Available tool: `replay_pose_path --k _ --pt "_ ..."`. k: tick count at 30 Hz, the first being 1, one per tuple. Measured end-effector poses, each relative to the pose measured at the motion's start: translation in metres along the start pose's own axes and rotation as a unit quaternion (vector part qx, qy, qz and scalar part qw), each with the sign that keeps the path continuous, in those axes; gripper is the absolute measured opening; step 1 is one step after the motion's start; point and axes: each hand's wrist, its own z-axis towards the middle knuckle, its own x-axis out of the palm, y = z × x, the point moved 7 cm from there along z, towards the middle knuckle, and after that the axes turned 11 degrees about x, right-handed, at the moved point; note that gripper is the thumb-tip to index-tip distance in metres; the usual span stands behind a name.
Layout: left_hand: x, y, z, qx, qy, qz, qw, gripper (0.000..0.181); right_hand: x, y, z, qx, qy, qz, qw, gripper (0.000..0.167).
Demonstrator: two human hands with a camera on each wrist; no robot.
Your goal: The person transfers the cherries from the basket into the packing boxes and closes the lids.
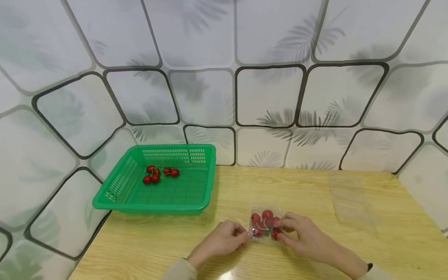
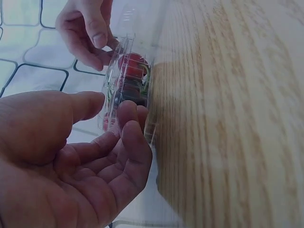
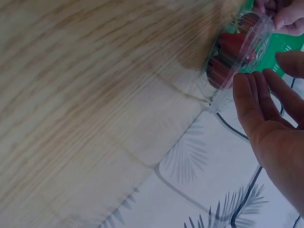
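A small clear plastic box [image 1: 257, 207] with several red cherries [image 1: 267, 214] and green stems inside lies on the table. At its left edge, my left hand [image 1: 225, 238] has curled fingers. The left wrist view shows the thumb at the upper rim and the fingertips against the side of the box [image 2: 124, 76], holding that edge. My right hand [image 1: 308, 235] is at the opposite side. Its fingers reach over the right edge, nearly straight in the right wrist view, with the fingertips [image 3: 242, 80] against the rim and the thumb apart.
A green plastic basket [image 1: 210, 194] stands at the back left with several cherries [image 1: 155, 178] in it. More clear plastic [image 1: 350, 194] lies on the right of the wooden table [image 1: 287, 182]. A patterned wall [image 1: 269, 97] closes off the back.
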Motion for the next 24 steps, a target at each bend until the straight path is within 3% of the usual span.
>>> replay_pose_path --k 3,7,10,14,17,24 --pt "0.001 0.000 0.001 -0.005 0.001 -0.005 1.0000 0.028 -0.002 -0.005 -0.002 0.031 0.012 0.025 0.9992 0.023" --pt "0.001 0.001 0.001 -0.012 0.003 -0.012 0.9999 0.027 -0.006 -0.019 -0.007 0.139 0.016 0.045 0.9892 0.014" --pt "0.002 0.002 0.002 -0.021 0.006 -0.025 0.9995 0.028 -0.005 -0.032 -0.013 0.248 0.058 0.077 0.9641 0.011" --pt "0.006 0.006 0.002 -0.045 0.013 -0.066 0.9967 0.029 0.004 -0.044 -0.023 0.350 0.139 0.141 0.9156 0.023" --pt "0.010 0.010 0.004 -0.064 0.016 -0.103 0.9925 0.027 0.011 -0.048 -0.027 0.377 0.163 0.183 0.8930 0.024" --pt "0.017 0.015 0.007 -0.080 0.016 -0.151 0.9851 0.020 0.024 -0.052 -0.030 0.394 0.189 0.265 0.8596 0.027"
